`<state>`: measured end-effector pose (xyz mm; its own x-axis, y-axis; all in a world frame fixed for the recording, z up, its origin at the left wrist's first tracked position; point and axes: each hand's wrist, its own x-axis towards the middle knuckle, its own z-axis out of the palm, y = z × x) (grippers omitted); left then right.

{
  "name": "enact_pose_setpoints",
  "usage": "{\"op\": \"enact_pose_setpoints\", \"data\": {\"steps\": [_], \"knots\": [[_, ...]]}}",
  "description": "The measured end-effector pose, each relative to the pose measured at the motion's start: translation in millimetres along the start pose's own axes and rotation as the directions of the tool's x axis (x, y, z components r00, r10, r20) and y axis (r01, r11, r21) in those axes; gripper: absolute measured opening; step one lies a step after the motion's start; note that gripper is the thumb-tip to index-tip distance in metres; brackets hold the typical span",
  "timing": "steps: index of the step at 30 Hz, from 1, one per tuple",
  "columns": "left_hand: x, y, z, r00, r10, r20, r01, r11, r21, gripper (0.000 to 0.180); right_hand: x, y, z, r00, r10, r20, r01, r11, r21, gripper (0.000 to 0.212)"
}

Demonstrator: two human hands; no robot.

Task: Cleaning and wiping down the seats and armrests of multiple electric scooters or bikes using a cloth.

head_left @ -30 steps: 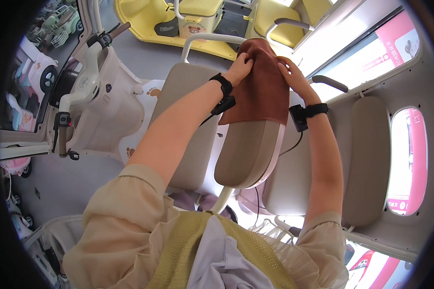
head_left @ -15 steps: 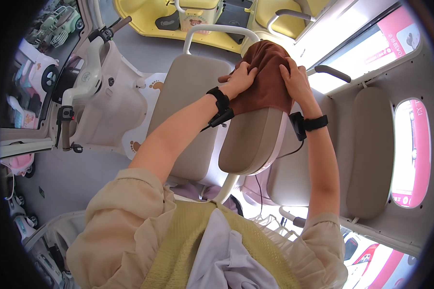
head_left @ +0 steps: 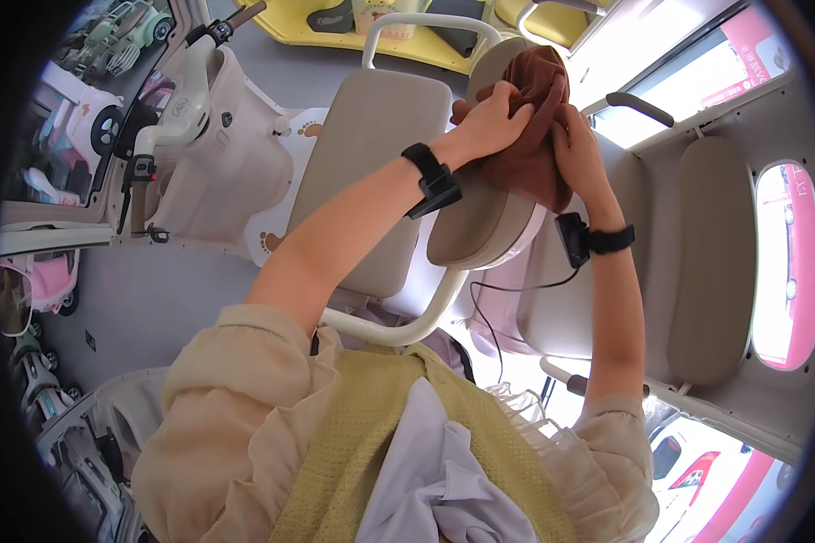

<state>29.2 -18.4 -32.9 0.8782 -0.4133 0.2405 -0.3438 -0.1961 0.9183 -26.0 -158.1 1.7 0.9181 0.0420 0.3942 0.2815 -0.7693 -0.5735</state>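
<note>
A reddish-brown cloth (head_left: pixel 535 169) is bunched between my two hands over a beige padded backrest (head_left: pixel 476 224). My left hand (head_left: pixel 491 125) has its fingers curled into the cloth's left side. On the right side, my right hand (head_left: pixel 581 156) grips the cloth with bent fingers. Some fingertips are hidden in the folds. Part of the cloth hangs against the backrest, whose far end shows behind it. A black device is strapped to each of my wrists, and a thin cable hangs from the right one.
A beige seat (head_left: pixel 371 163) with a white rail (head_left: pixel 430 20) lies left of the backrest. Farther left stand white handlebars (head_left: pixel 174 122). A rear bench back (head_left: pixel 717 262) and a black-tipped armrest (head_left: pixel 640 108) are at right. White fabric (head_left: pixel 444 484) rests against my front.
The brown cloth has gone from spread over the backrest's far end to gathered in folds, uncovering that end. Both hands have closed more on it. The whole view has shifted slightly.
</note>
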Motion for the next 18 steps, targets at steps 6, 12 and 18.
{"op": "enact_pose_setpoints", "data": {"steps": [6,12,18], "knots": [[-78.4,12.2,-15.5,0.995,0.004,0.095,-0.027,0.970,0.243,0.032,-69.2,-39.6,3.3,0.986,0.122,-0.118,-0.119,0.992,0.027,0.013],[-129.7,16.9,-37.9,0.982,-0.079,0.172,0.024,0.954,0.300,0.030,-122.9,-67.4,23.8,0.951,0.208,-0.231,-0.176,0.973,0.152,0.014],[-174.6,23.1,-66.7,0.915,-0.109,0.387,-0.069,0.905,0.419,0.021,-178.5,-93.5,56.7,0.983,0.154,-0.095,-0.134,0.972,0.192,0.019]]}}
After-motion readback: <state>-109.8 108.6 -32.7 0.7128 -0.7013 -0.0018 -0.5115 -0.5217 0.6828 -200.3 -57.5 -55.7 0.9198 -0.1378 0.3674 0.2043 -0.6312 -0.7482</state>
